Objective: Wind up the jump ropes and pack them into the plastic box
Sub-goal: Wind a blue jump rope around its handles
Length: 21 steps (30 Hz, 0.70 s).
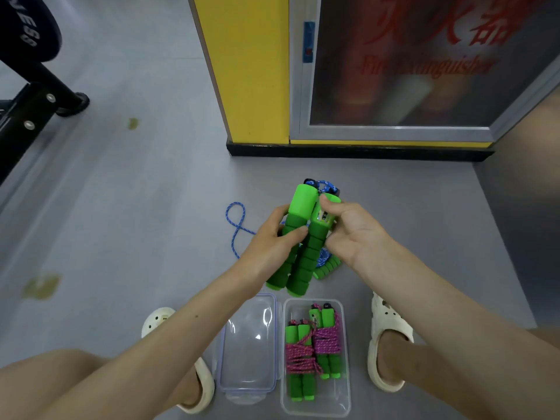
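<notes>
I see the left grip (272, 237) curled around the two green handles (300, 207), held side by side above the floor (136, 207), and the right grip (351, 231) pinching the upper end of the right one. Their blue rope (235, 225) trails in loops on the floor. Nearer me, the plastic box (318, 403) holds two wound pink jump ropes (298, 357); its clear lid (247, 344) lies just beside it on the left.

A grey floor (136, 192) bore yellowish stains (41, 286). A yellow pillar (245, 71) stood beside a glass-fronted fire extinguisher cabinet (409, 71); a black metal frame (30, 107) and weight plate (27, 25) stood at far left.
</notes>
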Tool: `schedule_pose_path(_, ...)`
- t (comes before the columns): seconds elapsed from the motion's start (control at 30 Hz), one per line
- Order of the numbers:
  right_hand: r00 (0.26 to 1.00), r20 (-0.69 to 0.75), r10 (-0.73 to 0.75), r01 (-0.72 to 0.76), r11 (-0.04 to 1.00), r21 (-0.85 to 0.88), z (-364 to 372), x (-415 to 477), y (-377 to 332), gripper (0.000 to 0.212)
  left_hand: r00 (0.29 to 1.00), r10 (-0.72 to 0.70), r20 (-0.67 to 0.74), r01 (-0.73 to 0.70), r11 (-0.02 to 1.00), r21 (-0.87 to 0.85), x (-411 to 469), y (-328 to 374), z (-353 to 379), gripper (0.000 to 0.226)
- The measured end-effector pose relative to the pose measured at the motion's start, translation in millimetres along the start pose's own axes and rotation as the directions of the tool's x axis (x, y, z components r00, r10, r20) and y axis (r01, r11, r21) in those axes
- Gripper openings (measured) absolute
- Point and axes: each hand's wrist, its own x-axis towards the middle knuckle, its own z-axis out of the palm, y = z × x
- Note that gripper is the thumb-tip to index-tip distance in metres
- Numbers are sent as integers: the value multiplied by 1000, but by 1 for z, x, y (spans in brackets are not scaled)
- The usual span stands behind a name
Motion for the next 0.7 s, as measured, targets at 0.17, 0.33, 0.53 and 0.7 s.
schedule_pose_path(0.17,999,-21,-29,28,998,-54,1,0,3,38,998,-36,46,39,996,-75,-1,1,-2,35)
schedule_pose_path(0.33,999,42,28,-25,997,-78,-1,-8,-3,69,990,-53,134,70,989,-131,-2,11,-10,28)
schedule_pose_path(0.53,999,18,-40,41,995,-94,1,-9,-9,40,853,-281,440,394,900,-188,-10,14,-19,28)
schedule_pose_path(0.7,997,-3,-81,80,988,-130,3,-8,-10,41,852,-334,402,390,919,-63,-5,10,-21,19)
